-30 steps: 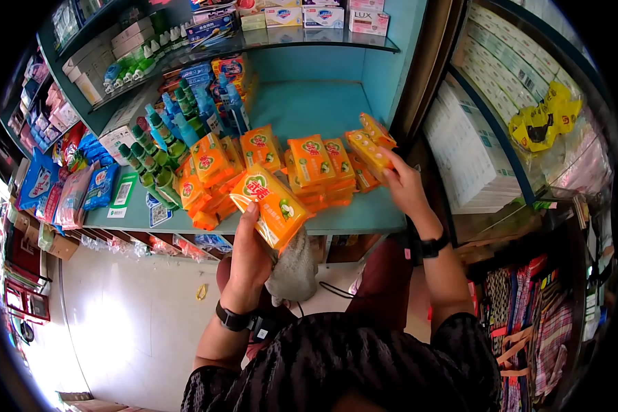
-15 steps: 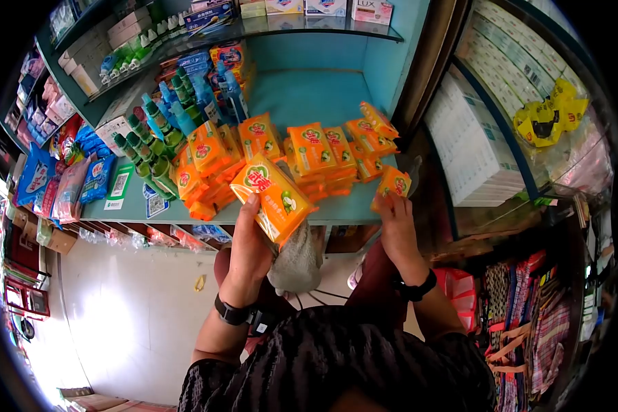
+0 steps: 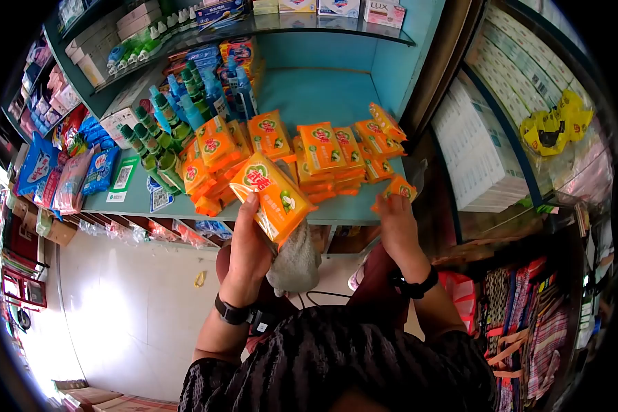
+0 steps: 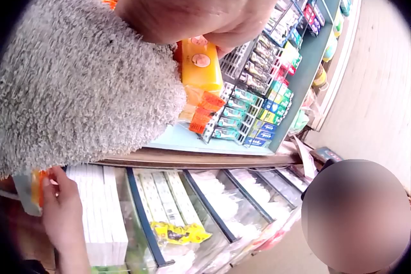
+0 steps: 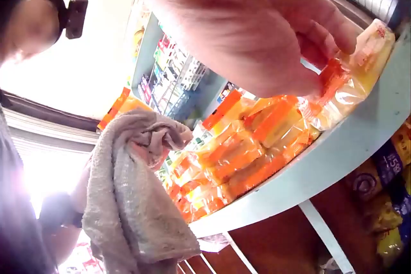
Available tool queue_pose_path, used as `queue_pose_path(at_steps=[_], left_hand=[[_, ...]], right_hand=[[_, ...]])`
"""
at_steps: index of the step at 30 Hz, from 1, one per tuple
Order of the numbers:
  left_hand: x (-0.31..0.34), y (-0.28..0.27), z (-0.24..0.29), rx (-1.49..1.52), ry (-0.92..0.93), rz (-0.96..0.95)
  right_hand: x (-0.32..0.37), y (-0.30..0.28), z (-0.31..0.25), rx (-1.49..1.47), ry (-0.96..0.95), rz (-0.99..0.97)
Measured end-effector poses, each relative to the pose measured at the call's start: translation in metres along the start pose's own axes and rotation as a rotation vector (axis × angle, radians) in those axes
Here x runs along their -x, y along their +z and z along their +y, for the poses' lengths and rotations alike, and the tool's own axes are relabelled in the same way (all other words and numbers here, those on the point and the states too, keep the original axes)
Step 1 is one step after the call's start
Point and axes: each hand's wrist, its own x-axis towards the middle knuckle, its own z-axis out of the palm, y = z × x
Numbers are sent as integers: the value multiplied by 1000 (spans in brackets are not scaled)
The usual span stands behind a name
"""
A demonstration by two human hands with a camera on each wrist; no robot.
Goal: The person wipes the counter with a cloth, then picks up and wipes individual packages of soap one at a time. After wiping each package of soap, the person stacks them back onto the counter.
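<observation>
In the head view my left hand (image 3: 249,240) grips a large orange soap pack (image 3: 273,198), thumb on its front, and a grey cloth (image 3: 295,264) hangs beneath. The cloth (image 4: 83,81) fills much of the left wrist view. At the counter's right front corner, my right hand (image 3: 399,230) pinches the near end of a smaller orange pack (image 3: 401,187); the right wrist view shows fingers on its wrapper (image 5: 359,75) at the counter edge. Stacked orange packs (image 3: 323,147) stand between and behind the hands.
Green spray bottles (image 3: 159,154) and blue ones (image 3: 244,93) stand left of the packs. A QR card (image 3: 122,177) lies farther left. Boxed soap (image 3: 384,12) sits on the glass shelf above. White boxes (image 3: 477,154) are stacked at the right, beside a glass case.
My right hand has come down from the back right packs to the counter's front corner, where it holds a pack. One pack now lies among those at back right. The left hand is nearly still.
</observation>
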Motion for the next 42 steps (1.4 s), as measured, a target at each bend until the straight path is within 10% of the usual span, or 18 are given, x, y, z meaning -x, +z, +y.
queue_pose_path(at_steps=[6,12,15,22,36,39,42], left_hand=[[4,6,2,-1,-2,30],[-2,2,-3,63,-27,-32],[-4,8,-7,47,-26,-22],[-2,9,1,26,-14,-82],[-18,18,-12,40,-54,-29],[-21,23,-13,-23,-28,-33],[-22,31,-13,-101,14,-98]], right_hand=[[-25,-4,-2,-121,30,-151],[-89,-57,-61,-301,-143,191],[-107,-22,-69,-278,-105,-55],[-98,-12,-25,-753,-135,257],[-22,-33,26,-155,-113,155],[-45,-78,-3,-1088,180,-65],[-65,-101,-33,-1342,128,-294]])
